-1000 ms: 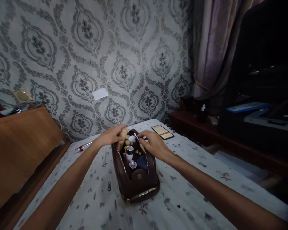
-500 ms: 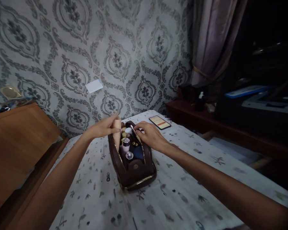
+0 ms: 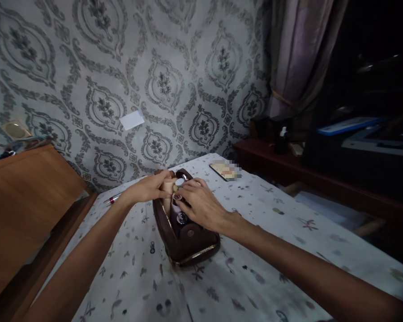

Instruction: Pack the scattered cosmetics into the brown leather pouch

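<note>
On the bed stands a dark brown zip-up cosmetics bag [image 3: 184,245], unzipped and filled with toiletries. My left hand [image 3: 148,187] is closed around a peach-coloured tube [image 3: 167,186], whose lower part sits inside the bag along its left wall. My right hand [image 3: 203,206] reaches over the bag's right side. Its curled fingers and thumb are at the silver cap [image 3: 177,197] of a pale bottle and hide much of the contents. A clear round cap [image 3: 182,218] shows in front of it, and a white round lid [image 3: 179,182] behind.
A silver and dark red tube [image 3: 112,199] lies on the patterned bedsheet [image 3: 134,268] beside my left wrist. The phone [image 3: 223,171] is at the back right. A wooden headboard-like panel [image 3: 30,201] borders the left, a dark red shelf [image 3: 265,156] the right. Patterned wallpaper stands behind.
My left hand has lowered the peach tube deeper into the bag. My right hand has let go of the slim silver item at the right wall and moved left to the silver cap.
</note>
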Demonstrator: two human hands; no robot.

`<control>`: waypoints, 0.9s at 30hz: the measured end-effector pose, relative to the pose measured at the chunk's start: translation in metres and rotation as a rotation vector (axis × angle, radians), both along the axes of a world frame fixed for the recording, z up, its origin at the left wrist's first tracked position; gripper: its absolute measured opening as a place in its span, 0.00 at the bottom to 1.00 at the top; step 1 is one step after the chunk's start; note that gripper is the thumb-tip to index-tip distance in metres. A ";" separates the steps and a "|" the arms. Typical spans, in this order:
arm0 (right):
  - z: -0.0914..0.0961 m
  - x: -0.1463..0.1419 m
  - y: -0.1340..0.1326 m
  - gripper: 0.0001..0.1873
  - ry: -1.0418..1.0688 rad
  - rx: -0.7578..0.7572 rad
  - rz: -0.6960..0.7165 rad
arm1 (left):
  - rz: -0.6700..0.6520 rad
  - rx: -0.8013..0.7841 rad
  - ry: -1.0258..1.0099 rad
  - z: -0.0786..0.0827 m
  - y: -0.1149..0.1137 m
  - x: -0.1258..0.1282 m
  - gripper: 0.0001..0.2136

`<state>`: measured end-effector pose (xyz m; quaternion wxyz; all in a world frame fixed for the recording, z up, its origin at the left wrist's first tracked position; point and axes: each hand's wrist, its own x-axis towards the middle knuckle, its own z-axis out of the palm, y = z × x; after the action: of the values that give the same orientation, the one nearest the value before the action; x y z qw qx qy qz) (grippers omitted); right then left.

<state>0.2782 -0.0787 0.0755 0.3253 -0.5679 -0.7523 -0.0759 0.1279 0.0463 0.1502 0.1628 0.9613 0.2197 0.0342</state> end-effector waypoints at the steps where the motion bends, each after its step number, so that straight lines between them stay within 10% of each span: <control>1: 0.000 -0.001 0.000 0.10 -0.005 -0.014 -0.008 | -0.009 -0.006 0.009 0.000 0.000 0.001 0.19; 27: -0.004 0.002 0.000 0.04 0.104 -0.039 0.031 | -0.028 0.125 0.053 -0.003 -0.012 0.020 0.17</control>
<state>0.2800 -0.0783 0.0714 0.3540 -0.5656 -0.7444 -0.0267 0.1475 0.0340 0.1474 0.0970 0.9731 0.2081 0.0201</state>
